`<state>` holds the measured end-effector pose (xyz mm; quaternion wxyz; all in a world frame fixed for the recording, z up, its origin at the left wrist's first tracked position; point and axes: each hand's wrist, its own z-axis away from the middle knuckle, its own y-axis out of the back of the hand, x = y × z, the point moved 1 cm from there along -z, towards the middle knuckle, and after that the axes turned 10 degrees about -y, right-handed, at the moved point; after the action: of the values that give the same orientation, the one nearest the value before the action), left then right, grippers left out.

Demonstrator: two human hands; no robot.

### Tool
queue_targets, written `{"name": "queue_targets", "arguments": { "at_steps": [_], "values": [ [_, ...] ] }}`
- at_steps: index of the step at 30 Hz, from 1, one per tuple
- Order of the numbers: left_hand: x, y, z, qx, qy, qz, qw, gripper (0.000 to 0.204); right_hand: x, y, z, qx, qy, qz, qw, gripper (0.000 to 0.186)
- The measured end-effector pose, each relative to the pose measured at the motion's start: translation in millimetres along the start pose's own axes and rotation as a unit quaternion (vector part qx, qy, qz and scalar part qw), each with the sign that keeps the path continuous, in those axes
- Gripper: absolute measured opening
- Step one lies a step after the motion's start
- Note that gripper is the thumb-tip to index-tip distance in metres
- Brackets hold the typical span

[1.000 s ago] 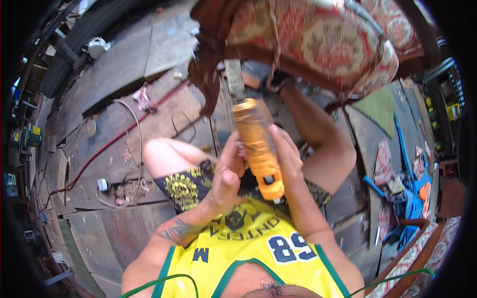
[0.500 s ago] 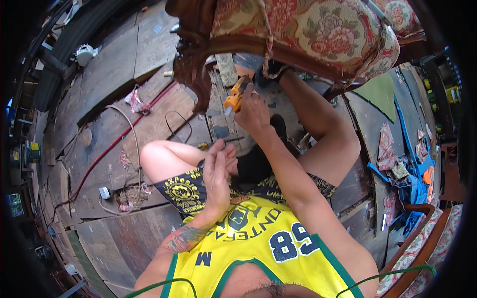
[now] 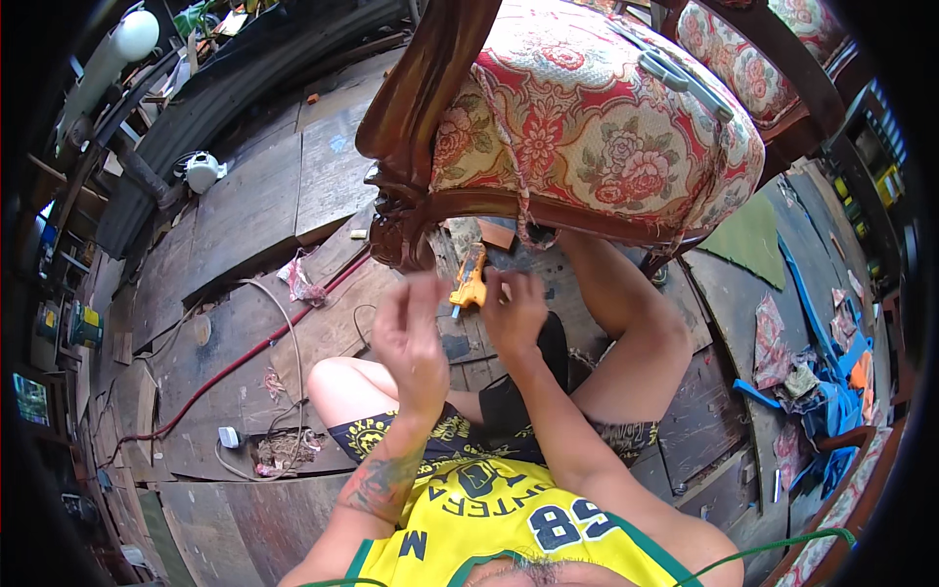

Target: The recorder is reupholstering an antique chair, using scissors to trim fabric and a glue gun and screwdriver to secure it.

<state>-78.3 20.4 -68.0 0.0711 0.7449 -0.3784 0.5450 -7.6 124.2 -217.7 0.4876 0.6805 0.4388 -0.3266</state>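
Observation:
My left hand (image 3: 409,328) is raised in front of my lap, fingers bent and smeared by motion. I cannot see anything held in it. My right hand (image 3: 514,311) hovers to its right, fingers bent but apart, slightly blurred. Just left of that hand an orange gun-shaped tool (image 3: 470,282) with a pale tip lies on the floor, apart from the fingers. Above both hands stands a carved dark wood chair (image 3: 396,220) with a floral padded seat (image 3: 587,147). A twisted fabric cord (image 3: 511,161) hangs down the seat's front. Grey-handled scissors (image 3: 665,70) rest on top of the seat.
A red hose (image 3: 220,370) and a pale cable (image 3: 284,318) cross the plank floor (image 3: 254,196) at left. Blue cloth and fabric scraps (image 3: 831,391) are heaped at right. Another floral chair (image 3: 831,523) stands at lower right. My bare legs flank the work spot.
My right hand has let go of the orange tool and moved nearer to me. My left hand has risen from my lap. The view has tilted up, showing more of the seat.

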Motion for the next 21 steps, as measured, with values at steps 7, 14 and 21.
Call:
{"name": "queue_targets", "arguments": {
  "at_steps": [7, 14, 21],
  "values": [
    [-1.3, -94.9, -33.1, -0.026, -0.075, 0.035, 0.996, 0.022, -78.8, 86.6, -50.3, 0.096, 0.125, -0.010, 0.987, 0.036],
    [14.5, -118.5, -36.3, -0.029, -0.049, 0.011, 0.998, 0.023, -129.8, 159.4, -87.5, 0.071, 0.360, -0.122, 0.922, 0.018],
    [27.4, -130.6, -31.9, 0.022, 0.050, 0.116, 0.992, 0.029, -210.0, 162.9, -209.3, -0.050, 0.533, -0.006, 0.845, 0.023]
  ]
}}
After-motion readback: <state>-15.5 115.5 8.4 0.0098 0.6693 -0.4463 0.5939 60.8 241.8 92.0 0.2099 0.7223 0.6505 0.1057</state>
